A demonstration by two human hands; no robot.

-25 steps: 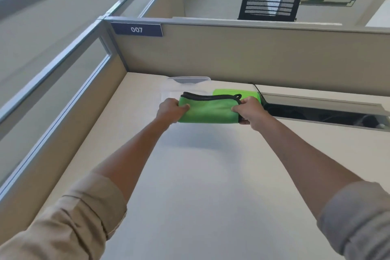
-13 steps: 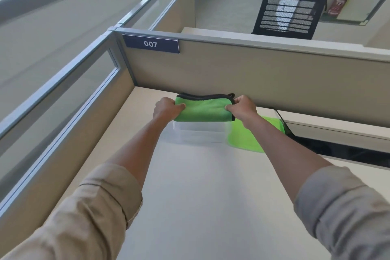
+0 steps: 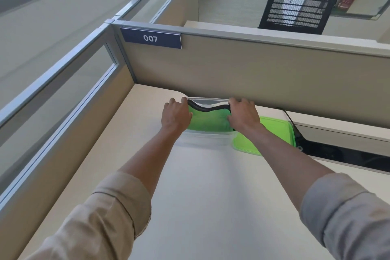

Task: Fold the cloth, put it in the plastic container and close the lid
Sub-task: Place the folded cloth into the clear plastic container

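Note:
A folded green cloth point(image 3: 207, 119) with a black hem sits partly inside the clear plastic container point(image 3: 205, 138) at the back of the desk. My left hand point(image 3: 176, 115) grips its left end and my right hand point(image 3: 243, 115) grips its right end, both pressing it down into the container. The cloth's top edge sags in the middle. The container's green lid point(image 3: 274, 133) lies flat on the desk just to the right, partly under my right forearm.
The beige desk point(image 3: 200, 196) is boxed in by a partition point(image 3: 253, 74) right behind the container and a glass-topped partition on the left. A dark cable slot point(image 3: 348, 156) opens in the desk at the right. A black chair stands beyond the partition.
Both hands carried the folded cloth forward over the container and lowered it; it now sits partly inside, its top edge sagging. The view has tilted up a little.

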